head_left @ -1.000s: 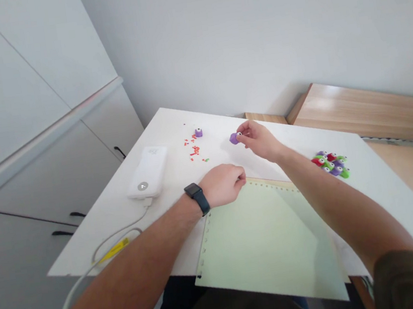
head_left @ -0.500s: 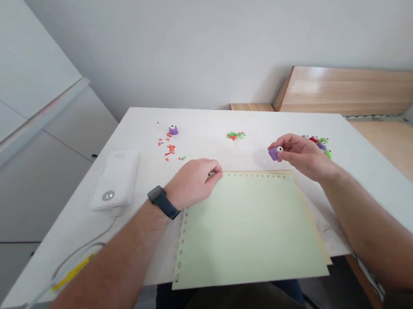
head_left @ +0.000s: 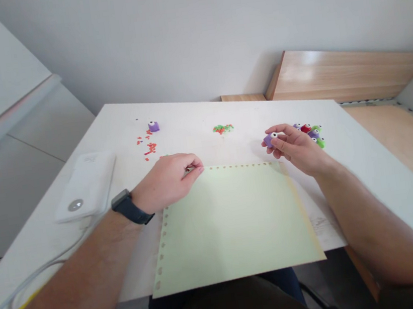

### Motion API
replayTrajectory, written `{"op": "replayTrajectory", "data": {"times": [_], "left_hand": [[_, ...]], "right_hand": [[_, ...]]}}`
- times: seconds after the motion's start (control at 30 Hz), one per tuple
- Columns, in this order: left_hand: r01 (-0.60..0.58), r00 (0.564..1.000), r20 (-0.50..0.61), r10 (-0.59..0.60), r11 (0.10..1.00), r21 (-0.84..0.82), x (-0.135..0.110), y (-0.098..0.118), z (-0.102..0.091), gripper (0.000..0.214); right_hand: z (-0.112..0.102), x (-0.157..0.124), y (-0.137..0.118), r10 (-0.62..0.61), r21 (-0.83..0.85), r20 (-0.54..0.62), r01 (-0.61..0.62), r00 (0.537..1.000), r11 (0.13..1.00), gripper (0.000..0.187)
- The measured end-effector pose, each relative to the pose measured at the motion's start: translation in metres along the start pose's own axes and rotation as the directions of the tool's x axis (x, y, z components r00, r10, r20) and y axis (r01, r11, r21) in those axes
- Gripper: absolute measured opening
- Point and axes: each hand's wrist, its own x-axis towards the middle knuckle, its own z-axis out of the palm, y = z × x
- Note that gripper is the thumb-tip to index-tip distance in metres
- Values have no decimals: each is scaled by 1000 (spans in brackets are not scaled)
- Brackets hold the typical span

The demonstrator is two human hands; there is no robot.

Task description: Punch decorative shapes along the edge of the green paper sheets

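Lower centre of the frame, the left hand [head_left: 166,180] lies curled at the top edge of a pale green perforated sheet [head_left: 231,227], fingers closed on something small, hard to make out. Right of it, the right hand [head_left: 297,150] pinches a purple eyed figure [head_left: 270,140] between thumb and fingertips; further eyed figures [head_left: 310,131] sit partly hidden behind that hand.
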Motion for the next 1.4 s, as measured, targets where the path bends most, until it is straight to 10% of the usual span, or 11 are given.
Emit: {"op": "replayTrajectory", "data": {"times": [0.73,1.4], "left_hand": [[37,999,-9,-37,999,-27,0,-3,-4,24],[66,997,-33,-67,997,-31,1,-7,-4,24]], "right_hand": [[-5,0,-2,111,243,62,-123,992,962,29],[-16,1,3,97,53,53,-100,994,994,38]]}}
